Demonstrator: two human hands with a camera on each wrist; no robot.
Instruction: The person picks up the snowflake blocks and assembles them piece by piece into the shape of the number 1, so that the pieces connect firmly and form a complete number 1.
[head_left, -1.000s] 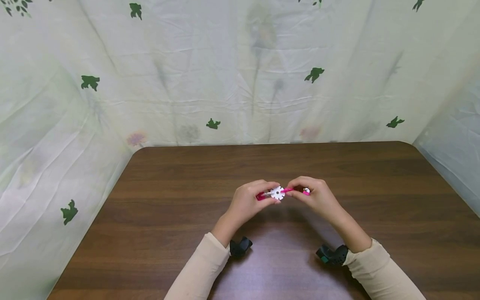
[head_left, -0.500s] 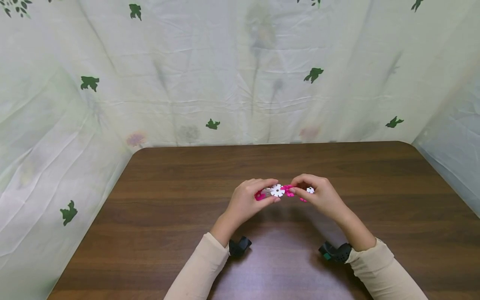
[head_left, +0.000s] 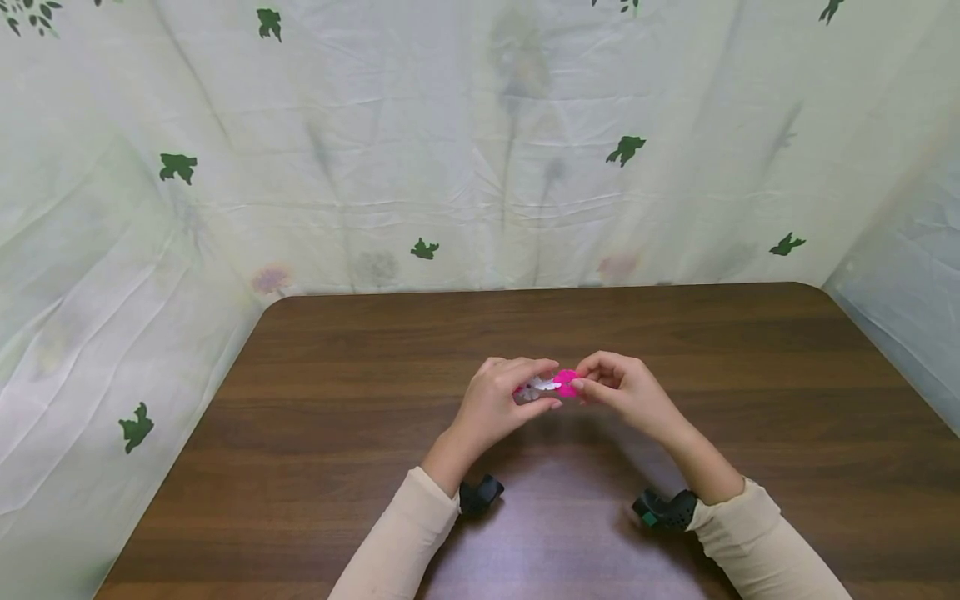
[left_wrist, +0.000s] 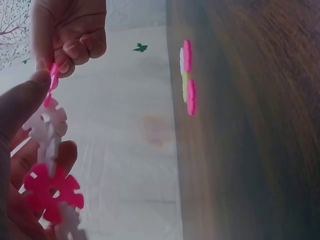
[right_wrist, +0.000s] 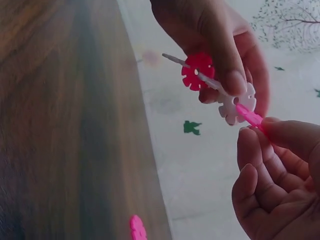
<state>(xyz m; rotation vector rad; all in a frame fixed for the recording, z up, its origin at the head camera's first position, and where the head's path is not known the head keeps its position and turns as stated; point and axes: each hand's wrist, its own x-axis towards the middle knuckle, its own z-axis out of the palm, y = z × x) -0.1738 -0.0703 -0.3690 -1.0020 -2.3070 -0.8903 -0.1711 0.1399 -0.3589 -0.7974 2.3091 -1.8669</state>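
Observation:
The left hand holds a short chain of notched flower-shaped discs between thumb and fingers. In the left wrist view the chain has a pink disc and white discs. The right hand pinches a pink disc between thumb and index finger. In the right wrist view this pink disc stands edge-on against the white end disc; how deep it sits in a notch I cannot tell.
Loose pink pieces with something pale beside them lie on the brown table, hidden in the head view. A printed cloth hangs behind the table. Each wrist carries a dark camera.
Compared with the earlier frames, the chain has turned: the white end disc shows its edge and the pink one its face. The right hand has shifted slightly left and covers the loose pieces.

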